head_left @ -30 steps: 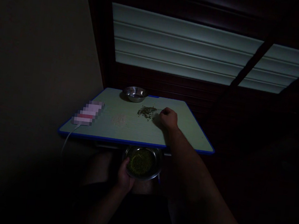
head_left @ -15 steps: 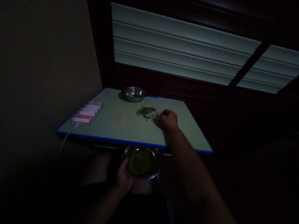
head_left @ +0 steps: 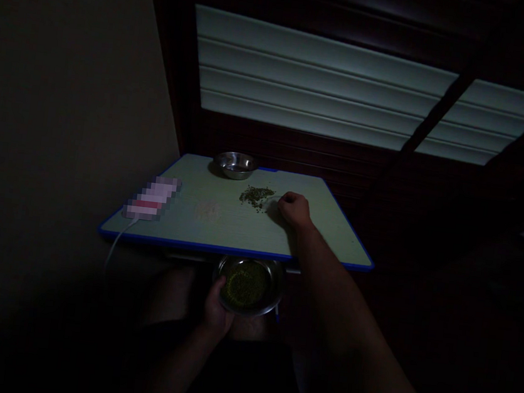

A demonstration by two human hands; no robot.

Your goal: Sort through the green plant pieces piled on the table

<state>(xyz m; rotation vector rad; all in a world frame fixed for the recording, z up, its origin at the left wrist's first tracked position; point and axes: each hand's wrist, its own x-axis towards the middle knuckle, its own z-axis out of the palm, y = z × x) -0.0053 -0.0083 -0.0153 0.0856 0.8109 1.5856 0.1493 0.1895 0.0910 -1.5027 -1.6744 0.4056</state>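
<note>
My left hand (head_left: pixel 217 310) grips the near-left rim of a steel bowl (head_left: pixel 265 301) full of small green beans, held below the table's front edge over my lap. My right hand (head_left: pixel 294 210) rests on the pale green table (head_left: pixel 324 229) with its fingers curled, right beside a small heap of dark green beans (head_left: pixel 255 195). In this dim light I cannot make out anything between its fingertips. A fainter pale patch of grains (head_left: pixel 207 210) lies left of the heap.
A second, seemingly empty steel bowl (head_left: pixel 235 164) stands at the table's far edge. A pink-and-white flat object (head_left: pixel 152 198) with a white cable lies at the left. A wall is on the left, dark shutters behind. The room is very dark.
My right hand has shifted very slightly left, toward the bean heap. The left hand and its bowl have stayed in place.
</note>
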